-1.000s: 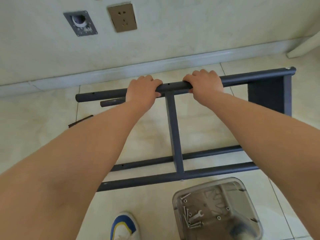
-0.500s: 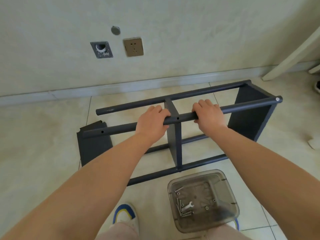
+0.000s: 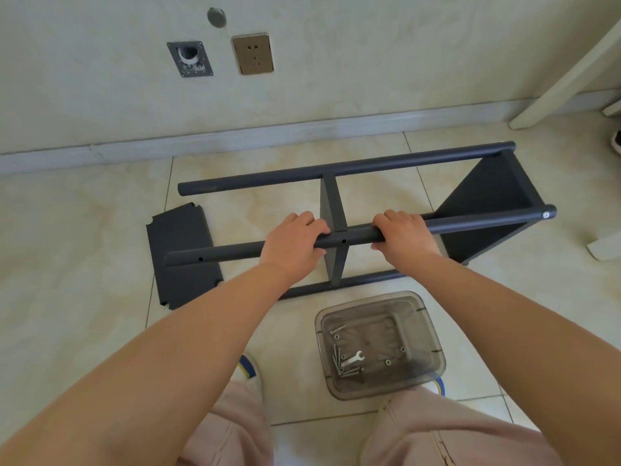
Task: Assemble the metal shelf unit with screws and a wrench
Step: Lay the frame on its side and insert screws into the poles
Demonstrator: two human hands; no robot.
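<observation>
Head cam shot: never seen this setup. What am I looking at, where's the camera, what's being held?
No machine here: a person wears one wide-angle camera on the head, looking forward and down, so you see their own arms. The left hand and right hand both grip the near top pole of a dark metal shelf frame lying on its side on the tiled floor. One loose shelf panel lies flat under the pole's left end. Nearer the feet, a clear plastic bin holds the screws and a small wrench. Behind is a wall with a socket.
</observation>
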